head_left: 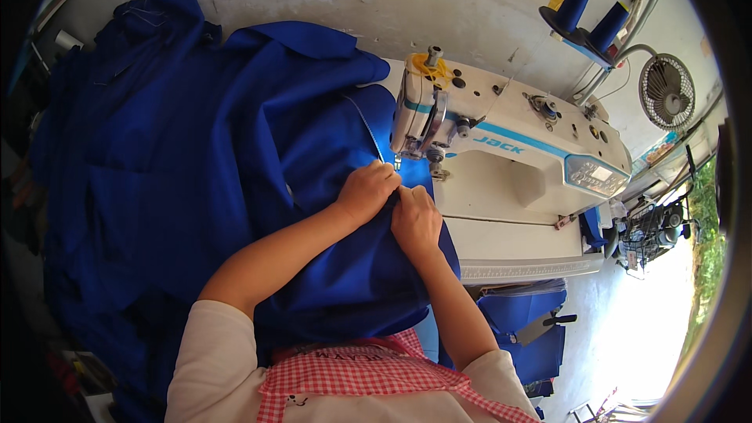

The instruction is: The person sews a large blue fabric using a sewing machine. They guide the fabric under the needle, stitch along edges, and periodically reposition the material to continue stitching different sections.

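The large, smooth, deep blue cloth lies in loose folds over much of the white table, and its right part passes under the head of the white sewing machine with a light blue stripe. Both bare forearms come from the lower edge, out of white short sleeves. The left forearm, with its elbow bent outward, goes up and to the right across the cloth; the right forearm is steeper and leans to the left. The left hand and the right hand meet close together, the left one slightly farther forward. Both have curled fingers and are gripping the blue cloth, though some fingertips are hidden. A thin, pale line on the cloth runs down toward the left hand. The small metal presser foot is just beyond the fingers.
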{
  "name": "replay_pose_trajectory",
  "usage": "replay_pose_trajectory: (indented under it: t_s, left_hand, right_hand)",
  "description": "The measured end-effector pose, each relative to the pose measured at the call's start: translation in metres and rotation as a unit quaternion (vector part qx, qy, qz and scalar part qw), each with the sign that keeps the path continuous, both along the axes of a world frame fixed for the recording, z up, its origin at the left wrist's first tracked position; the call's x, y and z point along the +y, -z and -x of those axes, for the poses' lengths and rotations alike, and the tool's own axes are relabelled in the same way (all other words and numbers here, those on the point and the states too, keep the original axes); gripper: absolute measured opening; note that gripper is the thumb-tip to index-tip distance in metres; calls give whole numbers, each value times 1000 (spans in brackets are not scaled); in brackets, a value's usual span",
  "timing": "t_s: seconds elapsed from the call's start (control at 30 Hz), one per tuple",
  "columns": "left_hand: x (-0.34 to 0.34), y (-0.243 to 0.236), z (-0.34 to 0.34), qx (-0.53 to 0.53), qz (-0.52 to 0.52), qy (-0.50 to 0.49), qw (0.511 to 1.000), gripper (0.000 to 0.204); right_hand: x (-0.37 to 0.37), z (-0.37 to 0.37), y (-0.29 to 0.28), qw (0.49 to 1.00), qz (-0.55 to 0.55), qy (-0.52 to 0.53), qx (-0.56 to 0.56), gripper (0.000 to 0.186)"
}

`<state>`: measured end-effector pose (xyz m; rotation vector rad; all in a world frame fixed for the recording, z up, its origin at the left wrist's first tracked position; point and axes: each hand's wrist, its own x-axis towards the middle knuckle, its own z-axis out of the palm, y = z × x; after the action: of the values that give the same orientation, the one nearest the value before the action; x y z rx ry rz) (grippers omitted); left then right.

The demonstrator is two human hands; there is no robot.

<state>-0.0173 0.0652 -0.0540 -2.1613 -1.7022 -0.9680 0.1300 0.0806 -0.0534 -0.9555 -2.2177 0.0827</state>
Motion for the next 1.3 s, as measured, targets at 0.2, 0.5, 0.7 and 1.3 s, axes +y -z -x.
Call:
replay_pose_trajectory:
  t_s: [0.2, 0.5, 0.7, 1.3]
  left_hand:
    - [1, 1, 0, -11, -5, 6, 1000, 3]
    - [9, -1, 7, -135, 25, -3, 991, 9]
    - [9, 1, 6, -70, 25, 0, 997, 12]
    - [9, -1, 7, -59, -3, 8, 998, 7]
  right_hand:
    - [2, 0, -4, 999, -3, -11, 38, 14]
    - [4, 4, -5, 1000, 20, 17, 15, 23]
    - [6, 5, -2, 1000, 11, 18, -19, 21]
    - [-3, -2, -3, 999, 34, 0, 40, 20]
